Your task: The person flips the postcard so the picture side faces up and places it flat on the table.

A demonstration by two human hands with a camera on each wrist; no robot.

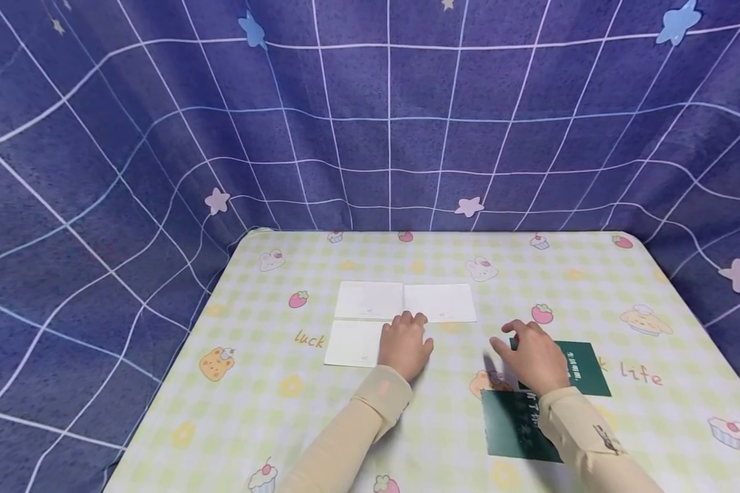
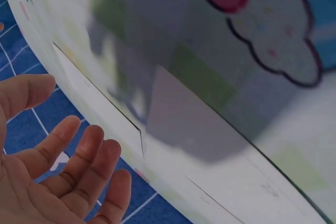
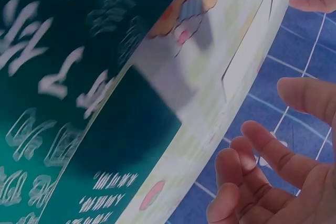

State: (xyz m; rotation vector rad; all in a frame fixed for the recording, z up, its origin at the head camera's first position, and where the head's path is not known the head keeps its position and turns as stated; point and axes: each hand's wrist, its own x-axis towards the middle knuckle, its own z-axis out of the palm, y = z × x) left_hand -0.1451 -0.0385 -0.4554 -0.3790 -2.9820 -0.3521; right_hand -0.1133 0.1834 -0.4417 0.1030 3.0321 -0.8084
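Three white cards lie face up on the table: one at the back left (image 1: 368,299), one at the back right (image 1: 440,302), and a front card (image 1: 349,342) that is partly behind my left hand (image 1: 405,346). In the left wrist view that hand's fingers (image 2: 89,156) are spread and hold nothing. My right hand (image 1: 535,357) hovers over two dark green cards with white writing, the rear one (image 1: 586,370) and the front one (image 1: 512,428). Its fingers (image 3: 262,171) are loosely bent with nothing between them. The right forearm hides part of the front green card.
A checked tablecloth (image 1: 222,424) with printed cartoons covers the table. Behind and to the left hangs a dark blue curtain (image 1: 358,144) with white grid lines and stars, meeting the table's back edge.
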